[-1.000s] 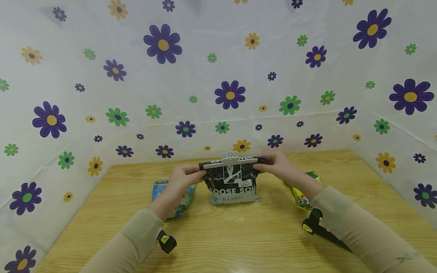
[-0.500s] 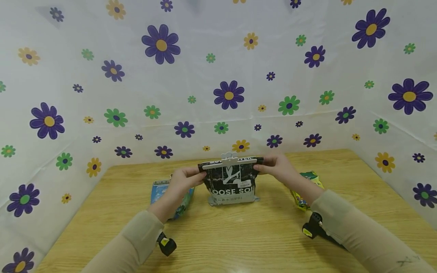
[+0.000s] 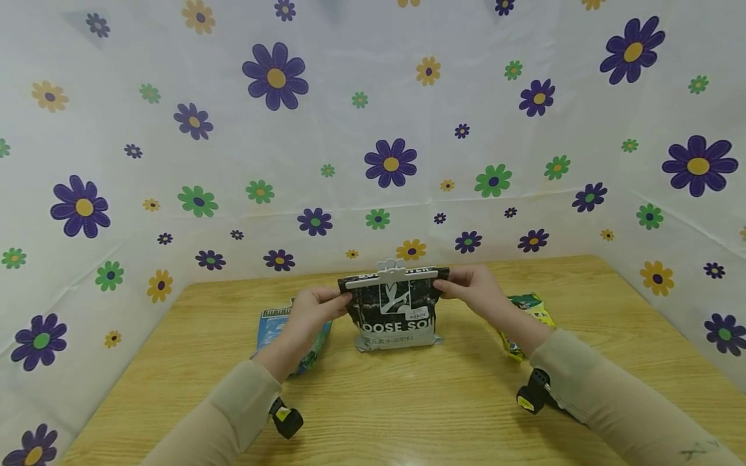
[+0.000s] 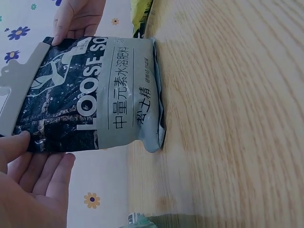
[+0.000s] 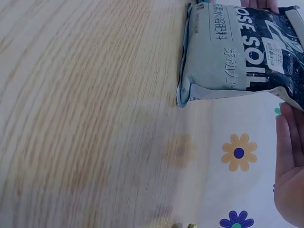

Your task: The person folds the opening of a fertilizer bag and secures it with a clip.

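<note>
A black and grey bag of loose soil fertilizer (image 3: pixel 396 317) stands upright at the middle of the table. Across its folded top runs a white sealing clip (image 3: pixel 392 277), also seen at the left edge of the left wrist view. My left hand (image 3: pixel 309 317) pinches the bag's upper left corner, thumb on the front and fingers behind. At the upper right corner my right hand (image 3: pixel 474 291) pinches the bag the same way. In the right wrist view, the fingers (image 5: pixel 287 142) lie behind the bag and the thumb is out of sight.
A blue bag (image 3: pixel 274 327) lies on the wooden table (image 3: pixel 396 408) to the left, partly behind my left arm. To the right, a yellow and green bag (image 3: pixel 539 310) lies partly behind my right forearm. A flower-printed white cloth (image 3: pixel 326 129) hangs around the table.
Both hands keep their hold on the bag's top corners, and the bag stays in place. The right forearm has shifted very slightly, showing more of the yellow bag.
</note>
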The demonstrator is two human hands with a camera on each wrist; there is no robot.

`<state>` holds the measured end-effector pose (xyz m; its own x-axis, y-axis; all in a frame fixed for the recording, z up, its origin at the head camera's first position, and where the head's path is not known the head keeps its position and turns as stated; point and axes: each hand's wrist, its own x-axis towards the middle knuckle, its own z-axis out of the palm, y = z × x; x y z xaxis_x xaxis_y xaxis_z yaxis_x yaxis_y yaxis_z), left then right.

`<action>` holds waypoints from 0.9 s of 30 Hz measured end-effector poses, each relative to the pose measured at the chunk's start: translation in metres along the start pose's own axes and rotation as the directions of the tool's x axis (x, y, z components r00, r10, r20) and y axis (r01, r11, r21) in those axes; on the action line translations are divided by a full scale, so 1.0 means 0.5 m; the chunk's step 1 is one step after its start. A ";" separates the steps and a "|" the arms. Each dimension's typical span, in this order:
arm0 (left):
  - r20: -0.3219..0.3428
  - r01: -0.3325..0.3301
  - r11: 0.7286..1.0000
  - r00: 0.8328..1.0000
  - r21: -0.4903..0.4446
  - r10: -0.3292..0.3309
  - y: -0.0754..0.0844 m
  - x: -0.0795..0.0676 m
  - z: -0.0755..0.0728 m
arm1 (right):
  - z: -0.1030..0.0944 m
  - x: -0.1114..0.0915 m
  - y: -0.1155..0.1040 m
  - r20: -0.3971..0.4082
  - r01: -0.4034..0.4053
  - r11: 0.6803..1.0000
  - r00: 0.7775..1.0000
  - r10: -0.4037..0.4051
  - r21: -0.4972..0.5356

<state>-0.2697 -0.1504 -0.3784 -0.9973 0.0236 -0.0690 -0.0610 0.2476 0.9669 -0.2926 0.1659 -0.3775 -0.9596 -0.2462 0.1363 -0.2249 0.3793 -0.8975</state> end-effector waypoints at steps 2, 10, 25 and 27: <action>-0.005 0.005 1.000 1.000 0.002 -0.005 0.000 0.000 0.000 | 0.002 -0.001 -0.001 -0.008 -0.010 1.000 1.000 0.010 -0.002; -0.017 0.010 1.000 1.000 0.014 -0.010 0.005 0.000 0.001 | 0.006 0.004 0.001 -0.035 -0.042 0.999 0.999 0.042 0.003; -0.013 0.018 1.000 1.000 -0.009 -0.018 0.009 0.003 0.002 | 0.012 0.011 -0.003 -0.090 -0.045 0.999 0.995 0.043 -0.014; -0.016 0.022 1.000 1.000 -0.011 -0.022 0.010 0.002 0.002 | 0.012 0.011 -0.005 -0.090 -0.047 0.999 0.995 0.045 -0.012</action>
<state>-0.2710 -0.1479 -0.3739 -0.9962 0.0022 -0.0866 -0.0835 0.2376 0.9678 -0.2963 0.1585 -0.3772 -0.9802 -0.1471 0.1328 -0.1818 0.4007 -0.8980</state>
